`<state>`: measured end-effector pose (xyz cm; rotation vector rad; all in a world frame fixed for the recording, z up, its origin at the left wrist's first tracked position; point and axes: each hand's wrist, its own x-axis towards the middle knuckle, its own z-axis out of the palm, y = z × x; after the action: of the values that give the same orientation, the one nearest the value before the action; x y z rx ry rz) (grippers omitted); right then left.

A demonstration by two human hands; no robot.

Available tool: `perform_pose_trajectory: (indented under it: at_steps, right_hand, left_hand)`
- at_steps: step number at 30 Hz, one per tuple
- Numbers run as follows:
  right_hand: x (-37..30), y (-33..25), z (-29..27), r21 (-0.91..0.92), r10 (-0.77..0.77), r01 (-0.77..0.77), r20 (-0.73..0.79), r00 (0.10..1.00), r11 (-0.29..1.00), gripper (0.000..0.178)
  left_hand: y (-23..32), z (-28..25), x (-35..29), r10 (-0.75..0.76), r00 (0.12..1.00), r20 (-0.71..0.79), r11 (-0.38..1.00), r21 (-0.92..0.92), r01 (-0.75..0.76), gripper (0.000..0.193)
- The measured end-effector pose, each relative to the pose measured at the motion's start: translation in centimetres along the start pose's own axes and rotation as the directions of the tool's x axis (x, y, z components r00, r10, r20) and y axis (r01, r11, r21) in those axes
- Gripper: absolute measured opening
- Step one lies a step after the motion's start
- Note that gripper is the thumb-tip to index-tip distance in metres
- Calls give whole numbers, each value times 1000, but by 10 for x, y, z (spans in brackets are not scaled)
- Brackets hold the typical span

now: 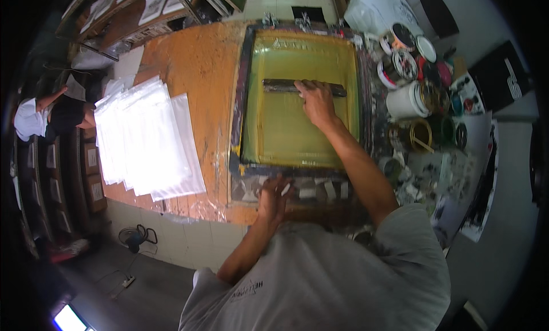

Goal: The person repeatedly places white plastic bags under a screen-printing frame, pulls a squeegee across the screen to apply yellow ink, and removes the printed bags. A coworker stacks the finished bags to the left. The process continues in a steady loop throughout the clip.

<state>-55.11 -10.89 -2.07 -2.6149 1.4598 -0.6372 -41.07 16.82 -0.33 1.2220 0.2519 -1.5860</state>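
Note:
A screen-printing frame (235,125) with a yellow-green mesh lies on the wooden table, its dark border stained with ink. My right hand (318,102) grips a long dark squeegee (279,86), which lies crosswise over the upper half of the mesh. The fingers wrap over its right part. At the frame's near edge is my left hand (274,195), fingers apart and somewhat blurred, beside a strip with several pale patches (307,192). I see nothing held in it.
A pile of clear plastic sleeves (143,142) covers the table's left side. Ink tubs and jars (407,99) crowd the right, one with a stick in it. Another person (51,116) is at far left near shelves. A fan (132,238) stands on the floor.

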Motion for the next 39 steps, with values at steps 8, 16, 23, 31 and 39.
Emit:
perform_pose_trajectory:
  at_steps: [8, 16, 23, 31, 39]
  right_hand:
    - [-146, -118, -93, 171, 128, -160, 187, 974, 972, 55]
    - [-114, -97, -61, -158, 140, -107, 215, 967, 982, 82]
    - [-119, -87, -61, 11, 109, -121, 359, 927, 993, 70]
    - [-106, -61, -17, -34, 76, -71, 158, 985, 997, 76]
    - [46, 33, 17, -76, 89, -77, 170, 981, 994, 82]
  left_hand:
    - [4, 2, 4, -2, 994, 112, 999, 39, -2, 23]
    - [-9, 2, 23, 2, 999, 38, 996, 86, -5, 61]
    - [-8, 8, 24, -13, 999, -40, 997, 75, 16, 65]
    - [-4, 15, 21, -37, 994, -101, 997, 58, 43, 67]
    - [-2, 17, 16, -48, 982, -183, 999, -11, 46, 23]
